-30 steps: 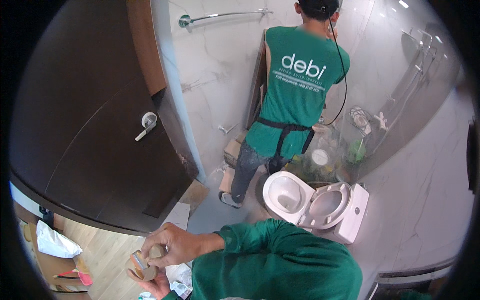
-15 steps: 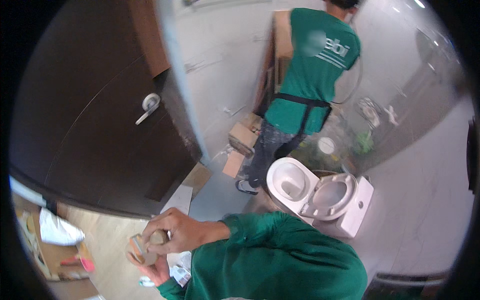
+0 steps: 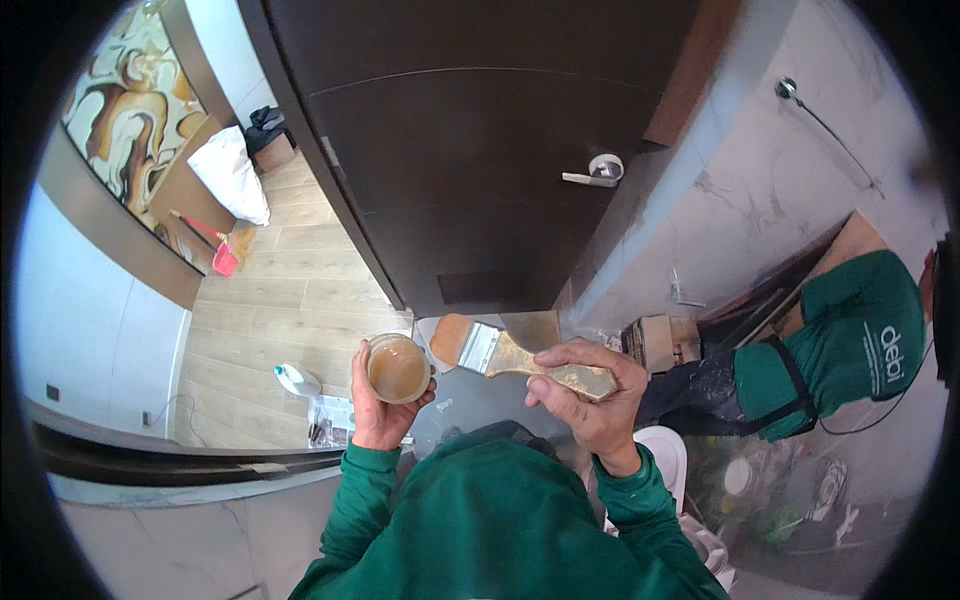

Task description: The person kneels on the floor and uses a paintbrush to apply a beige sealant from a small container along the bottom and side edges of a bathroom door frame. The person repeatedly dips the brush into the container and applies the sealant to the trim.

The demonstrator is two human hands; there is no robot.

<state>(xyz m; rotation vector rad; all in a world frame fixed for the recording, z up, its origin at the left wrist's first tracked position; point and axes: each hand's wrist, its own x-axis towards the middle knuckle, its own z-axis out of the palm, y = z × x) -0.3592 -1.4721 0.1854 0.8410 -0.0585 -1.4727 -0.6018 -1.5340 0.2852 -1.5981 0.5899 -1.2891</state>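
My view has swung; mid-frame, my right hand [image 3: 600, 400] now grips the orange-bristled, wooden-handled flat paintbrush [image 3: 512, 358], seemingly ready, outside the round translucent cup [image 3: 388, 400] my left hand [image 3: 380, 422] holds.

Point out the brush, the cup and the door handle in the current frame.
Brush [image 3: 520, 361]: head view, on the wooden handle near the metal band.
Cup [image 3: 396, 342]: head view, on the far inner wall below the rim.
Door handle [image 3: 592, 180]: head view, on the lever.
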